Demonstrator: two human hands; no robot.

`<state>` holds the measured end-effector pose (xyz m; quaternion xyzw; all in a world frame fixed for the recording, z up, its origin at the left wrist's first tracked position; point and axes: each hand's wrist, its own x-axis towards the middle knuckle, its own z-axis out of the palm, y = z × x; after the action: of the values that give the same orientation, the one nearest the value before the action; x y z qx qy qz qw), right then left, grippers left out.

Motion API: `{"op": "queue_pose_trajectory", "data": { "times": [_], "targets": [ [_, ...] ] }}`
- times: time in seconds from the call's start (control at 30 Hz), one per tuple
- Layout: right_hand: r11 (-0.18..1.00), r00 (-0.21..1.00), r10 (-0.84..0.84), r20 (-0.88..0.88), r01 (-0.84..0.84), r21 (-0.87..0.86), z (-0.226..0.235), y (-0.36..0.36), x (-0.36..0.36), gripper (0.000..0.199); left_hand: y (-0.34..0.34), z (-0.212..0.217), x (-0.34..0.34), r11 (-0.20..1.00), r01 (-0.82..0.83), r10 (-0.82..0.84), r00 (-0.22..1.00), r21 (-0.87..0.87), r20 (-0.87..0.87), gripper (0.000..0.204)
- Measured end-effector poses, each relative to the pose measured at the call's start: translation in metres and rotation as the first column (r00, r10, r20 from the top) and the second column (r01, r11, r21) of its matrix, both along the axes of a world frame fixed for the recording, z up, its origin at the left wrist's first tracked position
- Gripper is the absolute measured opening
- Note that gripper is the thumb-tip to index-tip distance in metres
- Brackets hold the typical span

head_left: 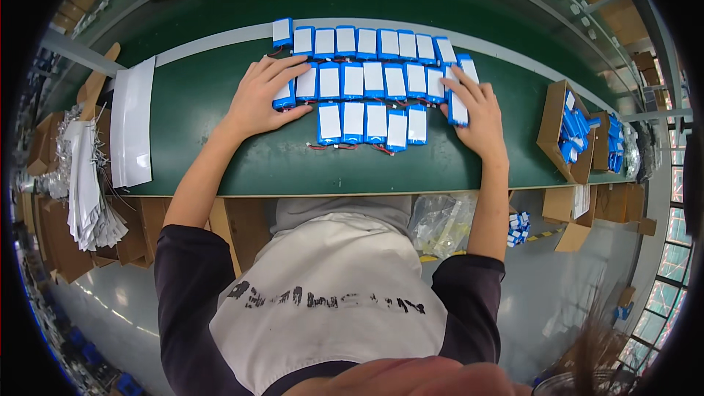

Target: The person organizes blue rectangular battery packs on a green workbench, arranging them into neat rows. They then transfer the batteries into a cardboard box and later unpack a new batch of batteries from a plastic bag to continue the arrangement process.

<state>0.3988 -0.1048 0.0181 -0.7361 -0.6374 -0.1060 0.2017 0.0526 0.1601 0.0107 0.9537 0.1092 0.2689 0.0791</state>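
Blue battery packs with white faces lie in three rows on the green bench [242, 165]: a far row [366, 42], a middle row [353, 81] and a shorter near row [353, 122]. Thin red and dark wires stick out from several. My left hand [258, 101] rests at the left end of the middle row, fingers spread over a battery pack [283, 94] and thumb toward the near row. At the other end, my right hand [480, 114] lies with fingers apart against a slightly tilted battery pack [457, 108]. The fingers partly cover the end packs.
A white sheet-like panel [132, 125] stands at the bench's left. On the right are cardboard boxes [550, 128] holding more blue packs. Below the bench edge are a clear plastic bag [442, 221], an open carton [576, 216] and a pile of packs [519, 228].
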Motion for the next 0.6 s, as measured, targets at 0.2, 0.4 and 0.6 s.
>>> {"op": "queue_pose_trajectory", "data": {
  "times": [0.2, 0.4, 0.6],
  "targets": [
    [0.989, 0.989, -0.124, -0.074, 0.130, 0.072, -0.006, -0.001, -0.013, 0.044, 0.000, -0.003, -0.005, 0.999, -0.008, 0.004, 0.997, -0.050, -0.079, 0.064],
    [1.000, 0.998, -0.007, -0.055, 0.007, -0.011, -0.002, -0.050, -0.028, 0.058, -0.004, 0.000, -0.007, 0.998, -0.016, 0.011, 0.996, -0.055, -0.084, 0.062],
    [0.998, 0.998, 0.017, -0.062, -0.020, -0.052, 0.008, -0.058, -0.047, 0.069, -0.007, 0.000, -0.004, 0.999, 0.024, -0.025, 0.999, -0.034, -0.032, 0.065]
  ]
}}
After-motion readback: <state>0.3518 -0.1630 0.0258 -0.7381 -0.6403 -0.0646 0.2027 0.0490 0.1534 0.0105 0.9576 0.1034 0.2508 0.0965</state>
